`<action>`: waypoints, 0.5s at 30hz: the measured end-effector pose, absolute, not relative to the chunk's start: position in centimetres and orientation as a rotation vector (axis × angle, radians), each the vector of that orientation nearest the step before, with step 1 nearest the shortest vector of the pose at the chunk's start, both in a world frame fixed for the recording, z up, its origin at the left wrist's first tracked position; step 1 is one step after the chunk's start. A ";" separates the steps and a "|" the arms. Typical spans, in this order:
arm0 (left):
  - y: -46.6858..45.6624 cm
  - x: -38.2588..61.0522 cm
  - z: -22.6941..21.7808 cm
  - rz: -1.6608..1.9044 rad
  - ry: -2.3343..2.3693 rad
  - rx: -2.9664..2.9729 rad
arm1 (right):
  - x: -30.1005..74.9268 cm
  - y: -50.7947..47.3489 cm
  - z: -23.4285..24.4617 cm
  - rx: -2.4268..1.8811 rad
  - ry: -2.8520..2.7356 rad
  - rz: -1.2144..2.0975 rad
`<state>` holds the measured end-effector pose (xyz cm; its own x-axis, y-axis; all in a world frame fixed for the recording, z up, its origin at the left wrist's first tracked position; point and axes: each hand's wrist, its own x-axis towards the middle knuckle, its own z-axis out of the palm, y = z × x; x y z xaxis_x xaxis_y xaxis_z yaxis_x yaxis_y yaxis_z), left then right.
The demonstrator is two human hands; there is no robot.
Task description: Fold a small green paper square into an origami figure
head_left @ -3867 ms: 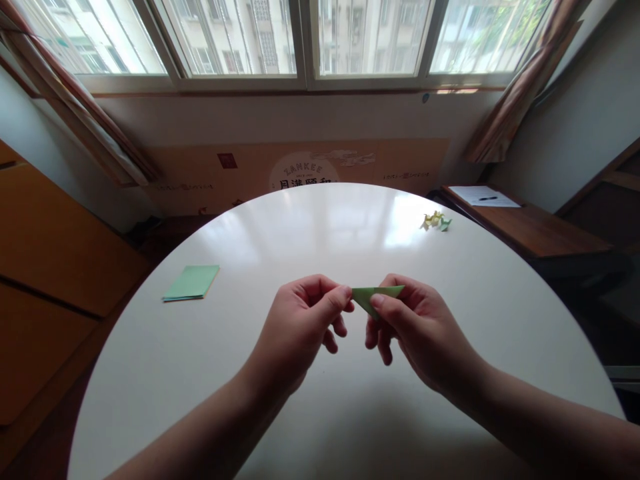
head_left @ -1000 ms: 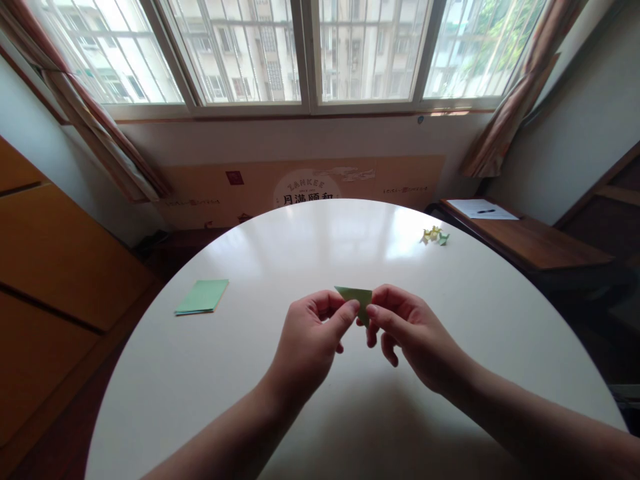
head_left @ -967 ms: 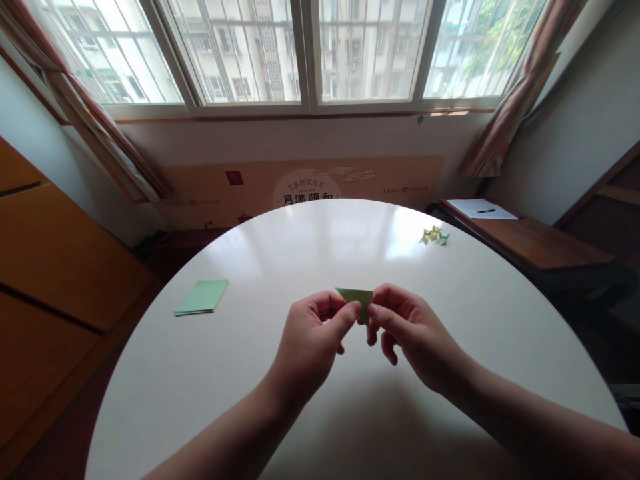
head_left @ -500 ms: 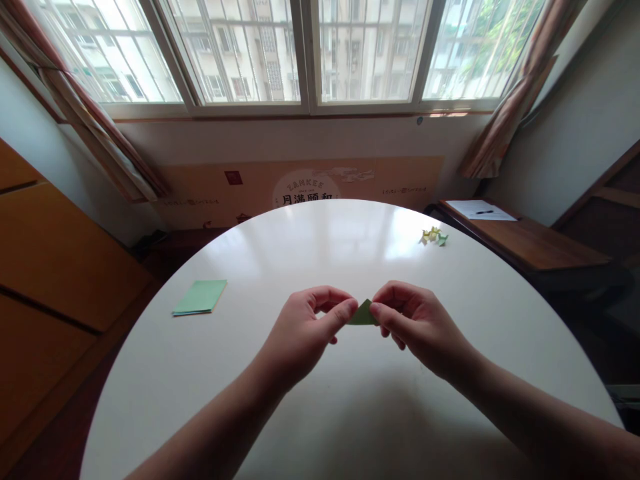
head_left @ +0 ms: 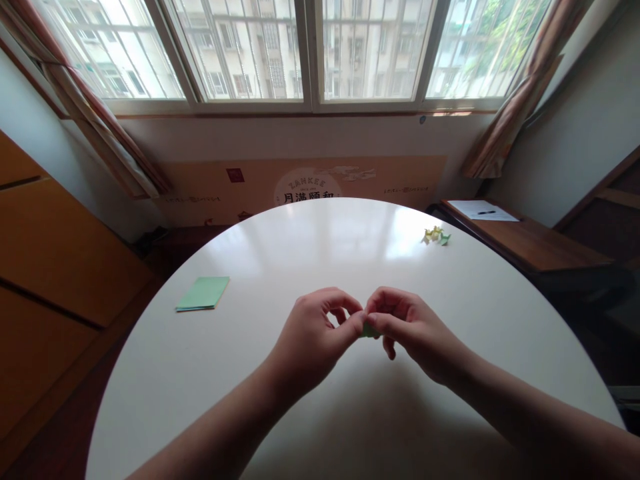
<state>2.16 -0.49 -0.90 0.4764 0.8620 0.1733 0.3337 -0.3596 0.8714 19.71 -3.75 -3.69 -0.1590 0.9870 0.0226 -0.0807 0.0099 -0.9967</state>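
A small folded green paper [head_left: 369,331] is held over the white round table [head_left: 280,253], mostly hidden behind my thumbs and fingers. My left hand [head_left: 320,330] pinches its left side between thumb and forefinger. Close against it, my right hand [head_left: 407,327] grips the paper's right side, thumb on the near face, with a lower finger hanging down apart. The fingertips of both hands nearly meet at the top of the paper. To the left on the table lies a stack of square paper [head_left: 204,293] with a light green sheet on top.
Several small yellow and green folded paper pieces [head_left: 436,235] sit at the table's far right. Beyond the edge, a brown wooden side table [head_left: 545,243] bears a white sheet [head_left: 473,208] and a dark pen [head_left: 486,213]. An orange-brown cabinet [head_left: 60,247] stands at left.
My hands have come closer together and slightly lower. The green paper's pointed top, visible before, is now covered by my fingers. The view has shifted slightly.
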 end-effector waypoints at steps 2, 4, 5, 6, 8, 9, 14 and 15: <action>-0.7 2.3 -1.0 0.833 0.979 1.948 | 19.6 -3.7 -3.8 -1.078 -1.287 1.341; -0.8 2.4 -1.1 0.842 0.960 1.960 | 19.5 -3.7 -3.8 -1.103 -1.331 1.310; -0.9 2.4 -1.1 0.847 0.953 1.960 | 19.5 -3.7 -3.7 -1.115 -1.356 1.289; -0.9 2.4 -1.2 0.850 0.947 1.959 | 19.5 -3.7 -3.6 -1.125 -1.378 1.268; -1.0 2.5 -1.2 0.853 0.947 1.955 | 19.5 -3.7 -3.4 -1.141 -1.415 1.230; -1.0 2.5 -1.2 0.854 0.951 1.952 | 19.6 -3.8 -3.3 -1.149 -1.428 1.218; -1.0 2.5 -0.8 0.890 0.997 1.918 | 20.0 -3.9 -3.0 -1.176 -1.467 1.213; -1.0 2.4 -0.7 0.898 0.997 1.910 | 20.0 -3.9 -3.0 -1.174 -1.470 1.212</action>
<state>2.45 -1.03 -0.74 0.4414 0.8690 0.2237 0.3135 -0.3830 0.8689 20.03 -3.95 -3.02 -0.1729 0.9833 0.0564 0.1322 0.0799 -0.9880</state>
